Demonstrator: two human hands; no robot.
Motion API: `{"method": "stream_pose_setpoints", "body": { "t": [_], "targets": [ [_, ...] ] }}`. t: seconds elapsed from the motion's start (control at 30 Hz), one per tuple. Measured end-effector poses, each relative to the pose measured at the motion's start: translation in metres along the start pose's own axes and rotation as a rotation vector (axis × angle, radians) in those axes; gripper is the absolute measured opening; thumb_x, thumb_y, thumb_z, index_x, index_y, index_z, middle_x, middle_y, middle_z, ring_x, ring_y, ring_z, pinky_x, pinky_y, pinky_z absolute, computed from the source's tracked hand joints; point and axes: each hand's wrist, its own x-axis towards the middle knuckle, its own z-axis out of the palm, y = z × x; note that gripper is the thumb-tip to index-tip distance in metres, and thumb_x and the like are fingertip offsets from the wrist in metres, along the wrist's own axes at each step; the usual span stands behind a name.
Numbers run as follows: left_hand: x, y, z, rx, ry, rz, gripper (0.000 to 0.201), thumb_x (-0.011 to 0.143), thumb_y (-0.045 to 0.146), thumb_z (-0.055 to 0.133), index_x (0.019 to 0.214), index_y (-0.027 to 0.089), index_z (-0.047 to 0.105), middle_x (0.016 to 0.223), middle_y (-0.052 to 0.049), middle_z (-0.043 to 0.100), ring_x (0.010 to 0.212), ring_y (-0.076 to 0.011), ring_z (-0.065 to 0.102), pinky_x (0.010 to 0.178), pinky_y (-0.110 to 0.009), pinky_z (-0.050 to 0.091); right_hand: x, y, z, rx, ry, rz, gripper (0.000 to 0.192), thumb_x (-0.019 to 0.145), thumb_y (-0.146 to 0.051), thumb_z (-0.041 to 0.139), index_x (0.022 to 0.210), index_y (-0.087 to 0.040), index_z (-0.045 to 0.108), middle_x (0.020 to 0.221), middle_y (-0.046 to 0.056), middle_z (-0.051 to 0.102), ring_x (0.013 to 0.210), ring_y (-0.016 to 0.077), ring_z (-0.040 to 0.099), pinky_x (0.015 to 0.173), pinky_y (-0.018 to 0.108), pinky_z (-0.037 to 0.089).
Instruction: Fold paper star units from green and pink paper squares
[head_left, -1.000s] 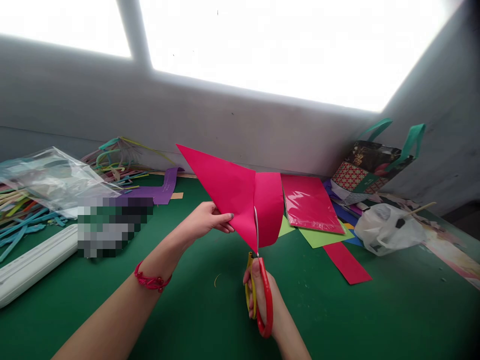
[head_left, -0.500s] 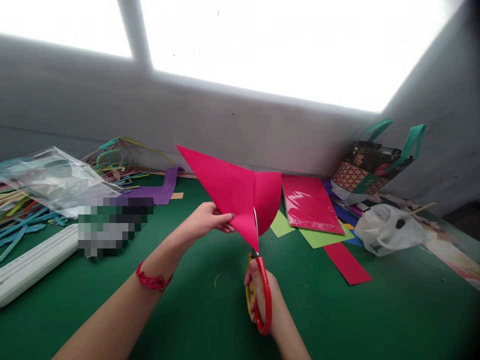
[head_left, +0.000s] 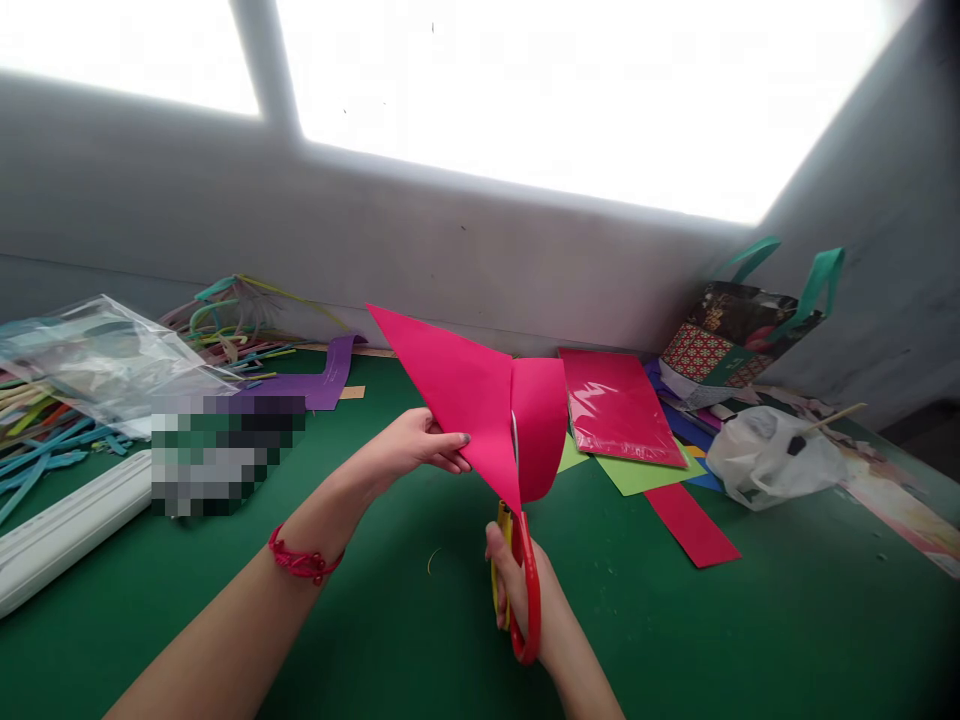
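Note:
My left hand (head_left: 416, 448) pinches a sheet of pink paper (head_left: 457, 390) and holds it up above the green table (head_left: 375, 640). My right hand (head_left: 525, 595) grips red and yellow scissors (head_left: 520, 575) from below. Their blades run up into the paper's lower edge along a cut line. The strip right of the cut (head_left: 540, 425) curls away from the main sheet. A red bracelet (head_left: 304, 562) sits on my left wrist.
A glossy red sheet (head_left: 619, 405), green paper and a red strip (head_left: 690, 525) lie at the right. Beyond them are a white plastic bag (head_left: 772, 455) and a patterned tote bag (head_left: 739, 335). At the left lie a clear plastic bag (head_left: 105, 360), coloured strips and a white box (head_left: 71, 525).
The paper and both hands have shifted slightly right and down. The scissors have pushed further into the sheet, and the cut strip hangs lower than half a second ago.

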Motion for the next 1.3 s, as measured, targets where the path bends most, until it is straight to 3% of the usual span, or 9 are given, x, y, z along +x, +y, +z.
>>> {"method": "stream_pose_setpoints", "body": {
  "t": [0.17, 0.43, 0.6, 0.8, 1.0, 1.3],
  "targets": [
    [0.000, 0.000, 0.000, -0.025, -0.007, -0.007, 0.023, 0.070, 0.029, 0.060, 0.085, 0.011, 0.060, 0.078, -0.008, 0.066, 0.069, -0.0189, 0.064, 0.068, -0.031, 0.052, -0.003, -0.004, 0.000, -0.097, 0.033, -0.028, 0.048, 0.066, -0.065, 0.047, 0.076, -0.019, 0.044, 0.046, -0.007, 0.040, 0.028, 0.0074, 0.040, 0.028, 0.019, 0.037],
    [-0.003, 0.004, 0.002, 0.006, -0.040, -0.011, 0.024, 0.070, 0.028, 0.059, 0.086, 0.010, 0.062, 0.079, -0.010, 0.067, 0.072, -0.0203, 0.064, 0.068, -0.032, 0.052, 0.007, 0.004, 0.000, 0.135, -0.012, 0.084, 0.052, 0.069, -0.069, 0.034, 0.065, -0.019, 0.045, 0.033, -0.007, 0.033, 0.025, 0.0069, 0.031, 0.026, 0.018, 0.030],
    [-0.003, 0.003, 0.002, 0.009, -0.047, -0.024, 0.023, 0.069, 0.029, 0.059, 0.083, 0.011, 0.063, 0.077, -0.010, 0.068, 0.072, -0.0204, 0.064, 0.068, -0.031, 0.052, 0.009, 0.002, 0.002, 0.115, 0.018, 0.104, 0.055, 0.067, -0.071, 0.035, 0.068, -0.018, 0.050, 0.035, -0.007, 0.033, 0.026, 0.0067, 0.031, 0.025, 0.018, 0.029],
    [-0.005, 0.004, 0.000, 0.008, -0.068, -0.052, 0.020, 0.070, 0.029, 0.059, 0.076, 0.010, 0.065, 0.074, -0.011, 0.068, 0.071, -0.0204, 0.064, 0.070, -0.031, 0.051, 0.008, 0.000, 0.002, 0.172, 0.007, 0.034, 0.057, 0.066, -0.070, 0.039, 0.078, -0.017, 0.056, 0.053, -0.006, 0.038, 0.032, 0.0040, 0.032, 0.028, 0.018, 0.032],
    [-0.006, 0.004, -0.002, 0.018, -0.068, -0.069, 0.021, 0.070, 0.028, 0.059, 0.080, 0.010, 0.063, 0.070, -0.010, 0.068, 0.066, -0.0203, 0.064, 0.067, -0.032, 0.051, 0.002, -0.001, 0.000, 0.143, -0.032, 0.011, 0.052, 0.067, -0.067, 0.042, 0.070, -0.016, 0.052, 0.048, -0.006, 0.038, 0.032, 0.0054, 0.036, 0.029, 0.018, 0.034],
    [-0.007, 0.004, 0.004, -0.002, -0.070, -0.060, 0.041, 0.076, 0.048, 0.047, 0.077, 0.010, 0.062, 0.074, -0.012, 0.067, 0.068, -0.0222, 0.064, 0.068, -0.035, 0.050, 0.000, -0.004, -0.003, 0.131, -0.023, -0.019, 0.048, 0.070, -0.063, 0.044, 0.063, -0.015, 0.050, 0.041, -0.007, 0.037, 0.029, 0.0051, 0.035, 0.028, 0.017, 0.033]
  ]
}}
